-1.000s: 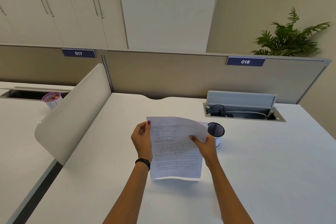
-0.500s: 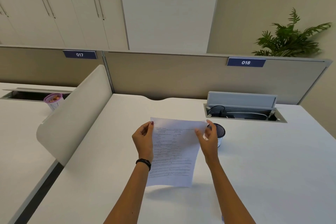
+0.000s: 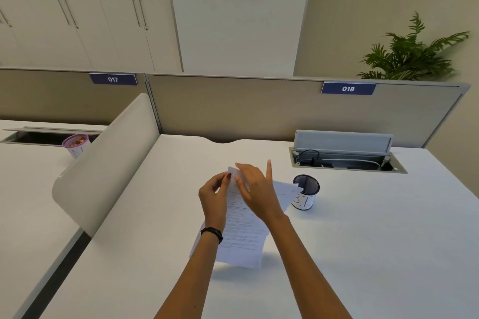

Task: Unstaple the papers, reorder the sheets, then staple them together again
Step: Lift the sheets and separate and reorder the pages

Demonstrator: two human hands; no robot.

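Note:
The printed white papers (image 3: pixel 242 230) hang above the white desk (image 3: pixel 363 241), held up near the middle. My left hand (image 3: pixel 215 198) pinches their upper left corner between thumb and fingers. My right hand (image 3: pixel 255 189) lies across the top of the sheets, its thumb and fingers at that same corner, one finger pointing up. The right edge of the papers bends out behind my right hand toward the cup. The staple itself is hidden by my fingers. No stapler or staple remover is in view.
A black mesh cup (image 3: pixel 305 191) with a white label stands just right of the papers. Behind it is an open cable tray (image 3: pixel 347 160) with a raised lid. A curved white divider (image 3: pixel 108 158) borders the desk's left side; a purple cup (image 3: pixel 76 145) sits beyond it.
My right hand has moved from the papers' right edge across to their upper left corner, beside my left hand. The papers have tilted and swung lower, their right side now bending.

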